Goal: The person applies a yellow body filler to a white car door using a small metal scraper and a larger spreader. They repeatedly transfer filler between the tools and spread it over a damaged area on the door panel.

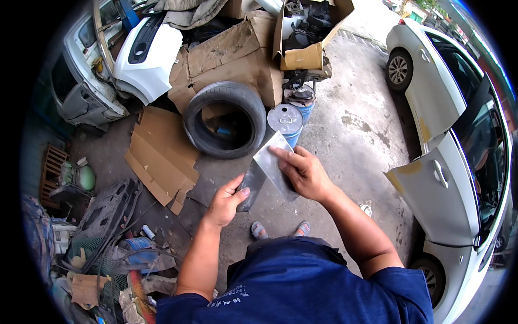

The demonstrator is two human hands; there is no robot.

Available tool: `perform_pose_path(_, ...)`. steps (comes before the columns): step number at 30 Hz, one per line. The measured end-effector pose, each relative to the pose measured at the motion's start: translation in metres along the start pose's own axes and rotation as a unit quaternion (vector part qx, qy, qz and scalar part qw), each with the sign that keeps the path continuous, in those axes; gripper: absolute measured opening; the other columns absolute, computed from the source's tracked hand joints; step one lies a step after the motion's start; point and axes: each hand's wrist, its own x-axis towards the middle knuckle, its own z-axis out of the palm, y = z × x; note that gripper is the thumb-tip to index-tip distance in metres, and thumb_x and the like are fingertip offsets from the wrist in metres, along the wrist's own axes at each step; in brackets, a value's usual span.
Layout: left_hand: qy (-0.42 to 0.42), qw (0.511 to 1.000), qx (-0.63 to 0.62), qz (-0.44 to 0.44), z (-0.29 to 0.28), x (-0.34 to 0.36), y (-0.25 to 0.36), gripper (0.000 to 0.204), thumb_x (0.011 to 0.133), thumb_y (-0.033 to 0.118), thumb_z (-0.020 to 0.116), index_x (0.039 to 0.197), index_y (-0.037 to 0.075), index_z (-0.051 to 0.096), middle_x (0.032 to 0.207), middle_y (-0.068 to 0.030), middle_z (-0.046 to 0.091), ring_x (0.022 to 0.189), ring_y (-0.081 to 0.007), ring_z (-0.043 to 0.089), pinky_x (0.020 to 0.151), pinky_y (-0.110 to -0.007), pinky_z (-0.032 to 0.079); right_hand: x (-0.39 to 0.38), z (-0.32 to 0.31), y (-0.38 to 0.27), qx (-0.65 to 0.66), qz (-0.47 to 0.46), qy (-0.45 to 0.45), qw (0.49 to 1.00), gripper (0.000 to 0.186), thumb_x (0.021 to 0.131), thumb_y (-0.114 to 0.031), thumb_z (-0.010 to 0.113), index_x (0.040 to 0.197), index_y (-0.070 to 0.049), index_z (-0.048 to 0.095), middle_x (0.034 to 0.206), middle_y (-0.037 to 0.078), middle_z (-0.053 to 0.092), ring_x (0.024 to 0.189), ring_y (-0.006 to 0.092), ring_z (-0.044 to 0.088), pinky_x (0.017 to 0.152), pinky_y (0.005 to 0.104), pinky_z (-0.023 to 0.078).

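In front of my body I hold thin, flat sheet material between both hands. My left hand (224, 204) is closed, thumb on top, on a dark grey sheet (253, 182). A pale, silvery grey sheet (268, 156) is pinched in my right hand (306, 174), the index finger lying along its face. The two pieces meet in a V at the upper end; whether they are one folded sheet or two, I cannot tell. Beyond my hands stand a blue drum (286, 120) with a grey lid and a black tyre (225, 120).
A white car (458, 135) with an open door (431, 189) stands on the right. Flattened cardboard (162, 154) lies left of the tyre; a white bumper (154, 65) and a box of black parts (303, 56) sit behind. Scrap and cables (116, 237) cover the lower left floor.
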Motion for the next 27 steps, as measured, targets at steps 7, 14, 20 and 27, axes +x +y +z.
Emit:
perform_pose_path(7, 0.068, 0.995, -0.021, 0.072, 0.02, 0.006, -0.017, 0.056, 0.084, -0.01, 0.043, 0.139, -0.003, 0.042, 0.132, -0.0097, 0.054, 0.121, -0.0155, 0.05, 0.105, -0.029, 0.037, -0.026, 0.027, -0.007, 0.26, 0.197, -0.075, 0.942, 0.036, 0.097, -0.012, 0.051, 0.133, -0.007, 0.054, 0.117, 0.011, 0.061, 0.105, 0.0145, 0.055, 0.093, 0.0275, 0.043)
perform_pose_path(14, 0.075, 0.991, 0.009, 0.108, 0.03, 0.012, -0.023, 0.059, 0.083, -0.013, 0.042, 0.141, 0.0, 0.042, 0.134, -0.0109, 0.053, 0.121, -0.0184, 0.052, 0.103, -0.029, 0.039, -0.04, 0.039, -0.017, 0.361, 0.226, -0.056, 0.903, 0.037, 0.099, -0.012, 0.049, 0.135, -0.004, 0.051, 0.134, 0.01, 0.054, 0.125, 0.0138, 0.045, 0.105, 0.0274, 0.033)
perform_pose_path(20, 0.046, 0.985, 0.145, 0.086, 0.035, 0.003, -0.015, 0.055, 0.081, -0.009, 0.044, 0.136, -0.001, 0.048, 0.132, -0.0164, 0.056, 0.124, -0.0239, 0.052, 0.106, -0.033, 0.037, -0.013, 0.015, -0.015, 0.462, 0.257, 0.073, 0.845, 0.04, 0.1, -0.011, 0.047, 0.139, -0.005, 0.048, 0.122, 0.007, 0.061, 0.102, 0.0097, 0.056, 0.09, 0.0245, 0.045)
perform_pose_path(27, 0.056, 0.967, -0.194, 0.157, 0.052, 0.014, -0.003, 0.062, 0.094, 0.04, 0.053, 0.142, 0.007, 0.033, 0.126, -0.0121, 0.054, 0.114, -0.0273, 0.055, 0.1, -0.044, 0.043, -0.071, 0.049, -0.028, 0.389, 0.266, -0.046, 0.881, 0.036, 0.1, -0.009, 0.048, 0.136, -0.005, 0.052, 0.13, 0.007, 0.056, 0.117, 0.0121, 0.049, 0.101, 0.0266, 0.037)
